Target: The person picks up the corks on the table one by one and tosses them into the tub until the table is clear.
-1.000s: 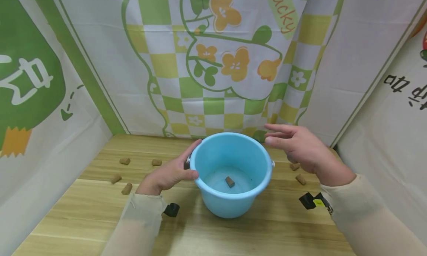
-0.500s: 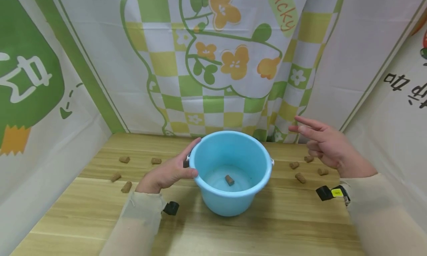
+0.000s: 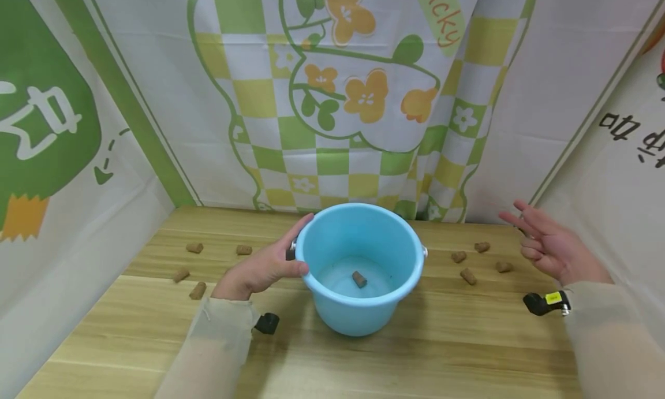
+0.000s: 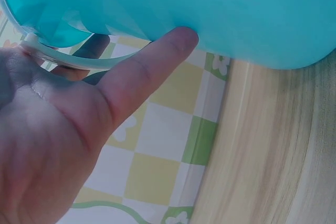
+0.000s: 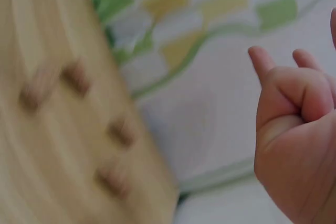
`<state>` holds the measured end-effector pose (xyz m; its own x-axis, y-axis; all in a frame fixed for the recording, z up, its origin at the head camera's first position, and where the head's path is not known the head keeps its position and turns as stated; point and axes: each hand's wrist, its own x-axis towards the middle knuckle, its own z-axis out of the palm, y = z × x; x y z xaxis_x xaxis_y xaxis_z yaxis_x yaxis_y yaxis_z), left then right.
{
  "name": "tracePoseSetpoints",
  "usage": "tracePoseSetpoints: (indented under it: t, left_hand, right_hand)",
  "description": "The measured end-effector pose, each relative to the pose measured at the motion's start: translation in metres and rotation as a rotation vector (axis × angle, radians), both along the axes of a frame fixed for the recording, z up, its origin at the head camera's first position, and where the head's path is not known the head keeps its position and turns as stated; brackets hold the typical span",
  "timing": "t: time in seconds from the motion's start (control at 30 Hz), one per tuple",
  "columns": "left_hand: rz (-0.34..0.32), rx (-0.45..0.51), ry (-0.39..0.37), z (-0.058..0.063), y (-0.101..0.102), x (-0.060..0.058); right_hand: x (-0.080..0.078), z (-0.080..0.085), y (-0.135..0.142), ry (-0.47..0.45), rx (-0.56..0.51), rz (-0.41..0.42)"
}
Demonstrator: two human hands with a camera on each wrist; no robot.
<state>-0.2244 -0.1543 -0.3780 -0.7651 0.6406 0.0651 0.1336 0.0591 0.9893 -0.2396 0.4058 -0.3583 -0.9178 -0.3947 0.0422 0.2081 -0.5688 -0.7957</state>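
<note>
A light blue bucket stands upright on the wooden table, with one cork lying on its bottom. My left hand rests against the bucket's left side, thumb and fingers spread along the outer wall by the rim. In the left wrist view its thumb lies straight on the wall, next to the bucket's pale handle. My right hand hovers over the table's right end with two fingers stretched out and the others bent; no object shows in it. Nearest it is a cork.
Several more corks lie right of the bucket, one closest to the front. Left of it are several others, including a cork by the left forearm. Printed curtains close off the table's back and both sides.
My right hand has moved away from beside the bucket's rim to the right, uncovering corks on that side. The left hand and the bucket have hardly moved.
</note>
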Motion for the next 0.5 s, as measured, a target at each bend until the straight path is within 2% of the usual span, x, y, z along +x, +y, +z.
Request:
tracePoseSetpoints:
  t: [0.13, 0.23, 0.37, 0.43, 0.5]
  left_hand:
    - [0.0, 0.004, 0.004, 0.0, -0.001, 0.0]
    - [0.0, -0.001, 0.008, 0.001, 0.0, 0.001]
    - [0.01, -0.01, 0.009, 0.001, -0.001, 0.001]
    - [0.012, -0.012, 0.009, 0.001, -0.001, 0.001]
    - [0.011, -0.011, 0.009, 0.001, -0.001, 0.001]
  right_hand:
    - [0.001, -0.031, 0.027, -0.065, 0.022, -0.045]
    - [0.006, -0.055, 0.045, -0.125, 0.119, -0.08]
    - [0.014, -0.083, 0.064, -0.282, 0.249, -0.132]
    - [0.019, -0.094, 0.071, -0.35, 0.265, -0.164]
    - [0.021, -0.103, 0.076, -0.383, 0.231, -0.175]
